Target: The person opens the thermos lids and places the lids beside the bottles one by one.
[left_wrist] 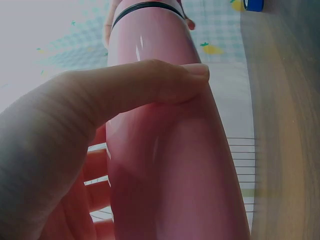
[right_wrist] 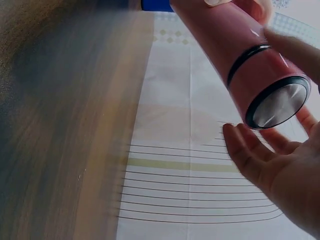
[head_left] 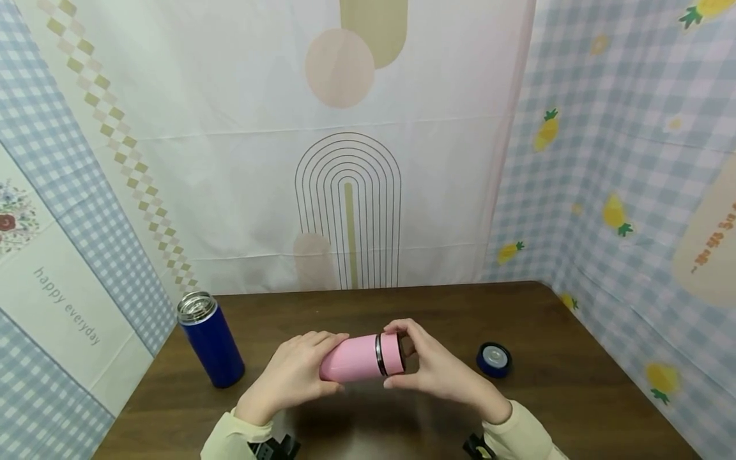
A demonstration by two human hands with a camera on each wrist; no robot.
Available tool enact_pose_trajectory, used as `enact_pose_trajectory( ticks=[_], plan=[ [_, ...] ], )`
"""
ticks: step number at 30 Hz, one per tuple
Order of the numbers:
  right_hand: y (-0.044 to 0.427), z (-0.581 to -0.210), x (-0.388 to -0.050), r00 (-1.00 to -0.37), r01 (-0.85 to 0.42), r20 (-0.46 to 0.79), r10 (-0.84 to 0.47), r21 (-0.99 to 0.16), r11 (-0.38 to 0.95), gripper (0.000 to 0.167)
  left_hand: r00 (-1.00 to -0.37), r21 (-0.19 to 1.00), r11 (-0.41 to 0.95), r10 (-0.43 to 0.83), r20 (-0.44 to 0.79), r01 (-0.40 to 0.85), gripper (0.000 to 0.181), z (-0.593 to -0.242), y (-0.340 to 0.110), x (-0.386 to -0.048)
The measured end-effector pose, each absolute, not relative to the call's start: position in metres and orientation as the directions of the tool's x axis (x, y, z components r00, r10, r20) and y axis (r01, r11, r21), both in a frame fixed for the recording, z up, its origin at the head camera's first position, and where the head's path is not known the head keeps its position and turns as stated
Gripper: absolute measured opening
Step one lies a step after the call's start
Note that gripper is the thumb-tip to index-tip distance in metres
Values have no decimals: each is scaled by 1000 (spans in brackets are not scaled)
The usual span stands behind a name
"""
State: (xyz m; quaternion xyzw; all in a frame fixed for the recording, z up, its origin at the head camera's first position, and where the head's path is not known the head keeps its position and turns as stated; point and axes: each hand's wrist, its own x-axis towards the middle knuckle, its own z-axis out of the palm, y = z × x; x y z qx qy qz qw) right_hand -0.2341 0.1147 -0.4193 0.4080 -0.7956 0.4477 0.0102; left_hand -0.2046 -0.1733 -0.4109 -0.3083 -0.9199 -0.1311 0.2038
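Note:
My left hand (head_left: 301, 370) grips a pink thermos bottle (head_left: 352, 359) that lies nearly sideways above the table. In the left wrist view the thumb (left_wrist: 165, 80) crosses the body while the other fingers go behind it. The bottle's pink lid (head_left: 392, 353) is on, set off by a dark shiny band, and points toward my right hand (head_left: 428, 364). That hand is spread around the lid, its thumb and fingers on opposite sides. In the right wrist view several of its fingertips (right_wrist: 232, 137) stand apart from the lid's silver end (right_wrist: 280, 106).
A blue thermos bottle (head_left: 213, 345) with an uncovered steel mouth stands at the left of the brown wooden table (head_left: 454, 313). A round dark blue lid (head_left: 493, 359) lies to the right of my right hand. Patterned cloths (head_left: 241, 191) hang behind and at both sides.

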Motion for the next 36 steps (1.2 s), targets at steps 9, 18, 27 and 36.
enact_pose_trajectory(
  ticks=[9, 18, 27, 36],
  plan=[
    [115, -418, -234, -757, -557, 271, -594, -743, 371, 61, -715, 109, 771, 516, 473, 628, 79, -412, -173, -205],
    [116, -420, -233, -652, -680, 400, -643, -684, 264, 69, -740, 122, 784, 505, 445, 609, 79, -412, -174, -205],
    [115, -418, -230, -729, -595, 321, -605, -733, 328, 76, -735, 128, 776, 511, 446, 617, 79, -410, -175, -206],
    [114, -415, -230, -785, -532, 273, -556, -757, 380, 55, -719, 109, 772, 518, 463, 626, 78, -410, -176, -205]
  ],
)
